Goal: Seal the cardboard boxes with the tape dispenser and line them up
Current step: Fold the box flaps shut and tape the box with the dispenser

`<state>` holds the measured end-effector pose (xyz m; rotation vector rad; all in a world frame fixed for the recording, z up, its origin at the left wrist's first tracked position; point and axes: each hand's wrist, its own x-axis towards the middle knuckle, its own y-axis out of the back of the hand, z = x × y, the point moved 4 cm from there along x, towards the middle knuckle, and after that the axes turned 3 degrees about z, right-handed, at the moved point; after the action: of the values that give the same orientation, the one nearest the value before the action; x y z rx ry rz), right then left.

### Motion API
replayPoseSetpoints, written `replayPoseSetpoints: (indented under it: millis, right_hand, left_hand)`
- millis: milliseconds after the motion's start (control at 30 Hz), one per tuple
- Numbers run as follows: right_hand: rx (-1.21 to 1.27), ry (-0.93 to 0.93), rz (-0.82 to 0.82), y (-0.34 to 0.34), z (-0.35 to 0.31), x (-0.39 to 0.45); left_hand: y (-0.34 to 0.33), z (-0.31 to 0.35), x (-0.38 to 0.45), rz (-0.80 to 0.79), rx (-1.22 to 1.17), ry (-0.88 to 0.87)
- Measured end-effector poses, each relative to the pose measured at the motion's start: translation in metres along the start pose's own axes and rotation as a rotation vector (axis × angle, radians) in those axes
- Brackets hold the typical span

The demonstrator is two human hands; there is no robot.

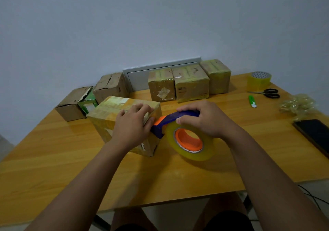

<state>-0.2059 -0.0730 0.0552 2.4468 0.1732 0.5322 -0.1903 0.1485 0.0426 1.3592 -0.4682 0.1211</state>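
Observation:
A taped cardboard box stands mid-table, turned at an angle. My left hand lies on its top and right side, fingers curled over the top edge. My right hand grips the blue handle of the tape dispenser, whose blue and orange head touches the box's right side. Its yellowish tape roll with an orange hub hangs just above the table. Three taped boxes stand side by side in a row at the back. Two torn, untaped boxes sit at the back left.
The wooden table carries a spare tape roll, black scissors, a green utility knife, a wad of used tape and a dark phone along its right side. A white wall stands behind.

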Motion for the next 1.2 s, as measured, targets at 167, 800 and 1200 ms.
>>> replayPoseSetpoints:
  millis: [167, 800, 1200]
  right_hand:
    - [0.03, -0.027, -0.027, 0.002, -0.001, 0.002]
    - [0.04, -0.008, -0.083, 0.001, 0.005, 0.008]
    - [-0.159, 0.084, -0.059, 0.001, -0.012, 0.005]
  left_hand:
    - [0.002, 0.001, -0.001, 0.013, -0.023, 0.001]
    - [0.002, -0.002, 0.001, 0.013, -0.07, 0.019]
    - [0.005, -0.001, 0.0, 0.01, -0.067, 0.006]
